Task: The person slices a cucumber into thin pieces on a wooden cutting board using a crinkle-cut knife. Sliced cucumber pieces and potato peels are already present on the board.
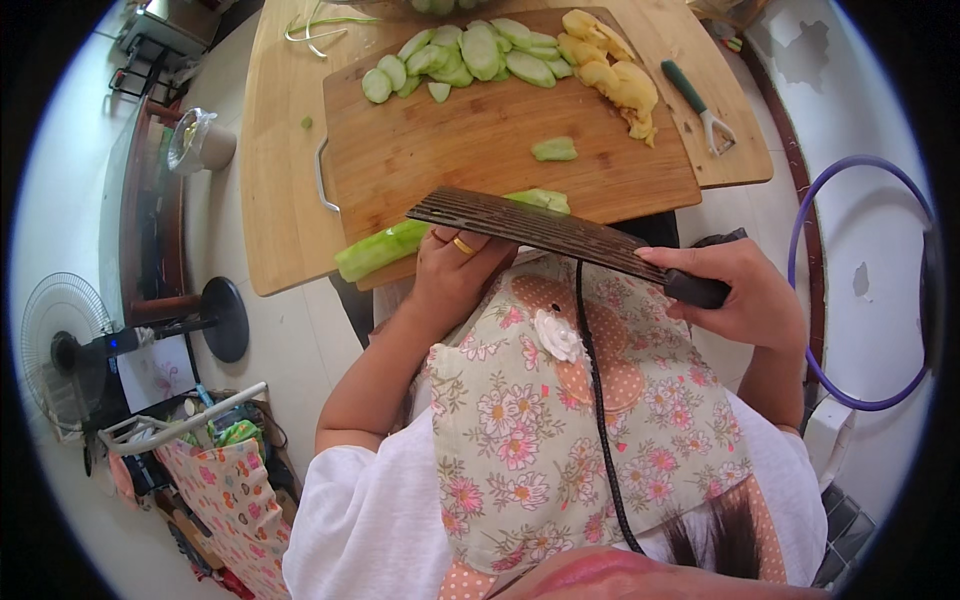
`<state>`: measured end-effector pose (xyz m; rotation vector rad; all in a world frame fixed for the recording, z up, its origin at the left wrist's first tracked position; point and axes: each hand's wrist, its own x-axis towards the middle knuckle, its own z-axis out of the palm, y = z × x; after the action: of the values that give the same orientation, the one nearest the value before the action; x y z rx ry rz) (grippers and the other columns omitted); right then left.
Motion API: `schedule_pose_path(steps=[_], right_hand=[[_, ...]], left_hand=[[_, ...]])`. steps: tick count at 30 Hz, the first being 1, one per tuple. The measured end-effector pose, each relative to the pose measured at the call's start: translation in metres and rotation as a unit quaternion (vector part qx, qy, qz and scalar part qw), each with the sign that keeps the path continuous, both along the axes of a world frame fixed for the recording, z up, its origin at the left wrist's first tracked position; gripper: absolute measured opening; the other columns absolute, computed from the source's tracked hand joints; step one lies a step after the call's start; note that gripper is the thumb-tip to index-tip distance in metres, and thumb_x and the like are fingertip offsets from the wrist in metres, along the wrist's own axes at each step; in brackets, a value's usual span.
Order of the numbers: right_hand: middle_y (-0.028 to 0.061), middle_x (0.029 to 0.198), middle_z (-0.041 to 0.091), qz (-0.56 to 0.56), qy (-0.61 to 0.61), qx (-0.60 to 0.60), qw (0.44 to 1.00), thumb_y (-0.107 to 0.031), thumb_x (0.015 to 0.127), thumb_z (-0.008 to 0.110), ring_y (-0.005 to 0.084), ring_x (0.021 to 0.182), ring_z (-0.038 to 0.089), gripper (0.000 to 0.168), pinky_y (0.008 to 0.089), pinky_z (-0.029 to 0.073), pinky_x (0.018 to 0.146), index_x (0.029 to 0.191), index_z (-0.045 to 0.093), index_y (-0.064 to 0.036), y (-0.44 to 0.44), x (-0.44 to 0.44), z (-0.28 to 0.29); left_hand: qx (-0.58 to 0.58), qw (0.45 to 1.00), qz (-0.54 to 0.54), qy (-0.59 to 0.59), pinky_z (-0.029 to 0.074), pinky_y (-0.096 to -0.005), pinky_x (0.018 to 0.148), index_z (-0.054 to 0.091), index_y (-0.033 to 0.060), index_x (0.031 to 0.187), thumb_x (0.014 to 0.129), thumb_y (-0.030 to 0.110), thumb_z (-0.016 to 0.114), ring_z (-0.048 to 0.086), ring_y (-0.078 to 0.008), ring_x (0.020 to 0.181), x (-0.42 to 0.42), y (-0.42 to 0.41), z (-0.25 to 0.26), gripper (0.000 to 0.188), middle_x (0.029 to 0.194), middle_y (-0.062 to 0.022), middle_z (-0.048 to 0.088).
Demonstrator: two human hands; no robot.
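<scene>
My right hand (754,296) grips the black handle of a kitchen knife (536,232) with a broad, dark, ridged blade. The blade slants across the near side of a wooden cutting board (450,150), above a peeled green gourd (375,251). Curled fingers of my left hand (457,277), with rings on them, hold the gourd near its middle; the blade partly covers the fingers and gourd. One cut piece of gourd (555,148) lies alone on the board. Oval gourd slices (480,52) are heaped along the far side, beside yellowish peeled pieces (626,90) that look like ginger.
The board rests on a wooden table (285,187). A green-handled peeler (694,101) lies at the table's right. Thin green strips (311,34) and part of a bowl (442,6) are at the far edge. A lined bin (214,142) and a fan (67,352) stand left.
</scene>
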<state>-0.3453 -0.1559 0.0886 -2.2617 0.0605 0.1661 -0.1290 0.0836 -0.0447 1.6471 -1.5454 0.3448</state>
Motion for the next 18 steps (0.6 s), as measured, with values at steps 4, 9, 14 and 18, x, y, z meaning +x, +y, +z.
schedule_pose_path(steps=[4,9,14,18], right_hand=[[0.0153,0.113,0.071,-0.002,0.010,0.007,1.000,0.000,0.071,0.079,0.0336,0.093,0.070,0.065,0.0347,0.056,0.079,0.134,0.063,-0.010,0.000,0.001,0.002],[0.0148,0.116,0.071,-0.003,0.020,0.017,1.000,-0.001,0.071,0.080,0.0323,0.095,0.071,0.066,0.0343,0.055,0.080,0.134,0.062,-0.010,-0.001,0.002,0.001],[0.0138,0.120,0.070,-0.007,0.030,0.031,0.999,-0.002,0.072,0.081,0.0319,0.097,0.071,0.067,0.0325,0.055,0.082,0.135,0.061,-0.010,-0.002,0.002,-0.002],[0.0142,0.110,0.071,-0.006,0.007,0.034,0.999,-0.003,0.072,0.082,0.0288,0.085,0.068,0.067,0.0311,0.053,0.076,0.135,0.062,-0.010,-0.002,0.003,-0.005]], left_hand=[[-0.004,1.000,0.002,-0.014,0.054,-0.0392,0.080,0.073,0.0065,0.090,0.067,0.003,0.078,0.067,-0.0258,0.093,0.000,-0.001,0.003,0.024,0.101,-0.0055,0.070],[-0.004,1.000,0.001,-0.018,0.054,-0.0394,0.080,0.072,0.0064,0.090,0.067,0.002,0.079,0.067,-0.0263,0.093,0.000,-0.002,0.006,0.024,0.100,-0.0055,0.070],[-0.003,0.999,0.014,-0.032,0.054,-0.0397,0.080,0.072,0.0064,0.091,0.068,0.002,0.079,0.067,-0.0272,0.093,-0.001,-0.003,0.007,0.025,0.101,-0.0062,0.070],[0.008,0.999,-0.007,0.034,0.054,-0.0398,0.080,0.072,0.0062,0.092,0.069,0.003,0.079,0.067,-0.0276,0.094,0.000,0.000,-0.005,0.024,0.102,-0.0072,0.070]])
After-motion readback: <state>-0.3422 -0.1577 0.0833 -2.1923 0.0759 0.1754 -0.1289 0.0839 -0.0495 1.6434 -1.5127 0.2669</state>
